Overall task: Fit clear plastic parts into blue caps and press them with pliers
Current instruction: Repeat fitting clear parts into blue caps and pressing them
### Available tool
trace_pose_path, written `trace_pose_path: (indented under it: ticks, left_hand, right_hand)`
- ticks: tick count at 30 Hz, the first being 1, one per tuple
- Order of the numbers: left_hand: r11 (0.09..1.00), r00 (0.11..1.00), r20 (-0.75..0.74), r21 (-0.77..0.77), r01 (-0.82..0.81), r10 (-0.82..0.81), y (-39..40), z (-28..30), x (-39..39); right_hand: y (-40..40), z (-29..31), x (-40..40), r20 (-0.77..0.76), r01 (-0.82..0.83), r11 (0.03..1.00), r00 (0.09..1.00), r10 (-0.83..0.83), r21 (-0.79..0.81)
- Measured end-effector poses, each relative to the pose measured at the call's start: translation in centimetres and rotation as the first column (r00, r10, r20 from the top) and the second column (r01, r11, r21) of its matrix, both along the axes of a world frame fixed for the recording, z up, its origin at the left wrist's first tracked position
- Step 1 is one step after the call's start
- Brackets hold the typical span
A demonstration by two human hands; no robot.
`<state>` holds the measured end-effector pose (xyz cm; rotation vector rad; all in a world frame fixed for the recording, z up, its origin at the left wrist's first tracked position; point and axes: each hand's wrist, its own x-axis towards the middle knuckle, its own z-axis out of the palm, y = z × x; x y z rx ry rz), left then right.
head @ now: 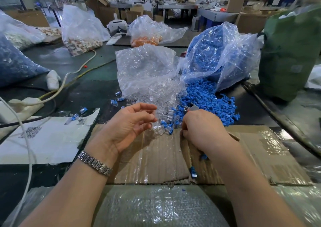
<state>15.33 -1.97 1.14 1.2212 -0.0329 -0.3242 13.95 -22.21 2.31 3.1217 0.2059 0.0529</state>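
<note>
Left hand fingers loose and empty over the clear parts; right hand grips the pliers, which could easily scatter loose blue caps off the cardboard's far edge.

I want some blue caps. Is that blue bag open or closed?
Open: the blue bag's mouth gapes and blue caps spill out onto the table.

Bare forearms, no sleeves. Left wrist: silver link-band watch, face turned under. Right hand: nothing worn.
</note>
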Motion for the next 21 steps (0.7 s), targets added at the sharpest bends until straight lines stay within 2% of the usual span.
trace_pose_path:
  ticks: [2, 4, 6, 7, 8, 10, 12, 14, 17, 21]
  left_hand:
    - [1.000, 1.000, 0.007, 0.003, 0.010, -0.010, -0.1, 0.0, 0.0]
    - [1.000, 1.000, 0.005, -0.005, 0.011, -0.011, -0.2, -0.1, 0.0]
    - [1.000, 1.000, 0.000, -0.019, 0.017, -0.017, -0.3, -0.1, -0.1]
    - [0.999, 1.000, 0.000, -0.029, 0.022, -0.022, -0.4, -0.1, -0.2]
    - [0.999, 1.000, 0.000, -0.038, 0.027, -0.027, -0.4, -0.1, -0.2]
    - [0.998, 0.999, -0.006, -0.056, 0.034, -0.034, -0.6, 0.0, -0.3]
    - [0.997, 0.999, -0.015, -0.069, 0.030, -0.031, -0.9, 0.0, -0.4]
    - [0.996, 0.999, -0.020, -0.081, 0.034, -0.036, -1.0, 0.0, -0.4]
    - [0.994, 0.998, -0.013, -0.101, 0.052, -0.054, -0.9, 0.1, -0.5]
    - [0.994, 0.999, -0.007, -0.103, 0.045, -0.046, -0.7, 0.3, -0.5]
  right_hand:
    - [0.0, -0.1, 0.0, 0.025, -0.010, 1.000, 1.000, 0.010, -0.016]
    - [-0.2, -0.2, 0.2, 0.065, -0.034, 0.999, 0.997, 0.031, 0.042]
    - [-0.5, 0.0, 0.3, 0.135, -0.050, 0.972, 0.991, 0.019, 0.230]
    - [-0.6, 0.3, 0.3, 0.162, -0.062, 0.928, 0.987, 0.002, 0.367]
    - [-0.7, 0.5, 0.3, 0.169, -0.077, 0.849, 0.985, -0.015, 0.523]
    - [-0.7, 1.1, 0.1, 0.118, -0.085, 0.618, 0.993, -0.013, 0.782]
    - [-0.7, 1.6, -0.2, 0.091, -0.100, 0.430, 0.995, 0.041, 0.897]
    - [-0.6, 1.7, -0.4, 0.099, -0.126, 0.323, 0.990, 0.101, 0.938]
    - [-0.1, 1.6, -0.5, 0.102, -0.150, 0.297, 0.980, 0.169, 0.943]
    - [-0.1, 1.4, -0.4, 0.121, -0.188, 0.334, 0.970, 0.211, 0.924]
